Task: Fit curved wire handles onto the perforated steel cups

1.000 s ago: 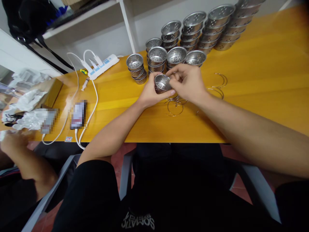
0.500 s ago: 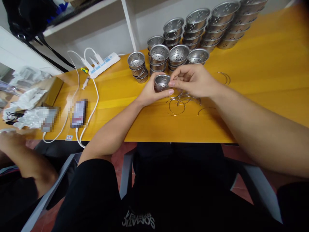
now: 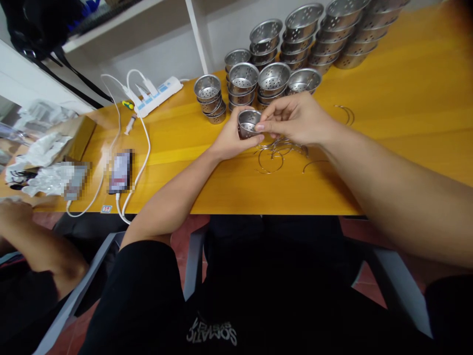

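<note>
My left hand (image 3: 229,140) is wrapped round a small perforated steel cup (image 3: 247,123), held just above the yellow table (image 3: 406,113). My right hand (image 3: 295,118) pinches at the cup's rim with thumb and forefinger; a thin wire piece seems to be between them, though I cannot make it out. Several loose wire rings (image 3: 271,160) lie on the table right under both hands.
Stacks of similar perforated cups (image 3: 273,79) and taller stacks (image 3: 343,34) stand behind my hands. A power strip (image 3: 157,93) with white cables, a phone (image 3: 120,172) and crumpled plastic (image 3: 48,177) lie at the left. Another person's arm (image 3: 33,241) is at the lower left.
My right hand has shifted from over the cup to its right rim, now pinching there. The cup has turned a little in my left hand. The view has drifted slightly.
</note>
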Tool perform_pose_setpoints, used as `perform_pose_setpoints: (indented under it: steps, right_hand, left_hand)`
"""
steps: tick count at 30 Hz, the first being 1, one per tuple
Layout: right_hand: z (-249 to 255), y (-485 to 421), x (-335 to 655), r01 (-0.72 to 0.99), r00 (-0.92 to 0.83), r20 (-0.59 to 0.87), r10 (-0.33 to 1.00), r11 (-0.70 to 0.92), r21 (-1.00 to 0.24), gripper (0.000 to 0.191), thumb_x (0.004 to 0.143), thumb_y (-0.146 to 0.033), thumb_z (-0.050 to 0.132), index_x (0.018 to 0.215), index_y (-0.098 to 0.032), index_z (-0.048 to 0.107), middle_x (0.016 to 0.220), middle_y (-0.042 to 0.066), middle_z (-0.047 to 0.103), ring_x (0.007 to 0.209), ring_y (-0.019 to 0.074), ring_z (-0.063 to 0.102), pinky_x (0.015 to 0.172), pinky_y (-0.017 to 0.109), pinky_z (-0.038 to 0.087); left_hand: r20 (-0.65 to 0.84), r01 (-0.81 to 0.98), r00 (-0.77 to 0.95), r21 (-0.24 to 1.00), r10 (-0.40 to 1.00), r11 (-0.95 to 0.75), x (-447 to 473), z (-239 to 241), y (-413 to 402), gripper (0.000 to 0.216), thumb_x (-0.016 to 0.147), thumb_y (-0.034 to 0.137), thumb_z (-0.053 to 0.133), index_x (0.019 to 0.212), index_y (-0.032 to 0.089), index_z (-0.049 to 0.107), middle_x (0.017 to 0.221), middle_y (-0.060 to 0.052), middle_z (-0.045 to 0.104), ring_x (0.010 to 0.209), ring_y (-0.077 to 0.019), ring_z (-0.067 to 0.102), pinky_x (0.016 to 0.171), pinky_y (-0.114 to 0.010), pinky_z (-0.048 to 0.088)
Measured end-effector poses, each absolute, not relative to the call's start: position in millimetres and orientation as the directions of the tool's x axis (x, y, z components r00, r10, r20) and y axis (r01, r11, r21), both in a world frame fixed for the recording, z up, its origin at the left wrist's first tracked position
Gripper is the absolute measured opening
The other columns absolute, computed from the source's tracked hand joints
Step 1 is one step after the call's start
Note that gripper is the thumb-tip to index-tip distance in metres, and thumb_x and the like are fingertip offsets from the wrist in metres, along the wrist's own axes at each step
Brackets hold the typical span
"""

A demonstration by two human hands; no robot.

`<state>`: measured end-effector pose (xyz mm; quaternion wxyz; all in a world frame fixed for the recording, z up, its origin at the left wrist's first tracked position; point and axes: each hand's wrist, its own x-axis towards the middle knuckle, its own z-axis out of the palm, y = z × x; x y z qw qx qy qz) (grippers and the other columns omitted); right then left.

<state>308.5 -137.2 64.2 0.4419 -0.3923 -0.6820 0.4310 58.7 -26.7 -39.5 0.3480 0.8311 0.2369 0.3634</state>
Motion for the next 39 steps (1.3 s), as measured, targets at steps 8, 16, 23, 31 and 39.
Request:
perform_pose_setpoints:
  steps: [8,16,23,31,39]
  right_hand:
    - [61.0,-138.4,311.1,0.156,-0.286,0.218,0.933,0.269,-0.95,0.069,0.079,-0.093,0.121,0.098,-0.037,0.084,0.077,0.002,0.074,0.083,0.0282,0.067,0.08,0.051,0.065]
    - [51.7,-136.6,311.2,0.281,-0.162,0.433,0.887,0.462,-0.841,0.063,0.092,-0.084,0.116,0.126,-0.038,0.09,0.13,0.01,0.086,0.092,0.0277,0.068,0.091,0.055,0.067]
    - [51.2,-135.3,317.2,0.426,-0.272,0.485,0.831,0.556,-0.714,0.015,0.108,-0.043,0.099,0.12,-0.036,0.093,0.156,0.012,0.083,0.125,0.0394,0.075,0.113,0.066,0.071]
    - [54.3,-142.3,309.3,0.325,-0.316,0.429,0.846,0.522,-0.789,0.017,0.108,-0.037,0.108,0.111,-0.039,0.091,0.156,0.009,0.08,0.162,0.05,0.069,0.139,0.077,0.064]
    - [24.5,-122.9,322.0,0.427,-0.439,0.528,0.727,0.686,-0.59,0.035,0.114,-0.04,0.096,0.148,-0.041,0.098,0.172,0.01,0.072,0.163,0.0533,0.072,0.137,0.081,0.066]
  left_hand:
    - [0.454,0.137,0.624,0.738,0.636,-0.661,57.2,-38.8,-26.8,0.102,0.099,0.078,0.105,0.173,0.027,0.055,0.158,-0.013,0.072,0.159,-0.0418,0.077,0.145,-0.065,0.061]
    - [0.471,0.119,0.585,0.755,0.66,-0.645,53.1,-41.5,-18.7,0.116,0.099,0.092,0.099,0.18,0.028,0.047,0.166,-0.017,0.07,0.167,-0.0418,0.072,0.149,-0.064,0.057]
    - [0.482,0.138,0.549,0.754,0.683,-0.642,51.8,-37.9,-18.0,0.125,0.093,0.102,0.1,0.179,0.027,0.049,0.169,-0.018,0.072,0.164,-0.0402,0.076,0.147,-0.063,0.06]
    - [0.542,0.1,0.594,0.684,0.594,-0.723,54.4,-43.2,-17.3,0.118,0.104,0.102,0.087,0.186,0.031,0.04,0.17,-0.016,0.067,0.163,-0.0387,0.078,0.146,-0.063,0.062]
    - [0.567,0.164,0.66,0.532,0.493,-0.831,51.5,-45.5,-23.6,0.103,0.128,0.084,0.064,0.201,0.041,0.005,0.182,-0.014,0.058,0.171,-0.0374,0.073,0.149,-0.062,0.06]
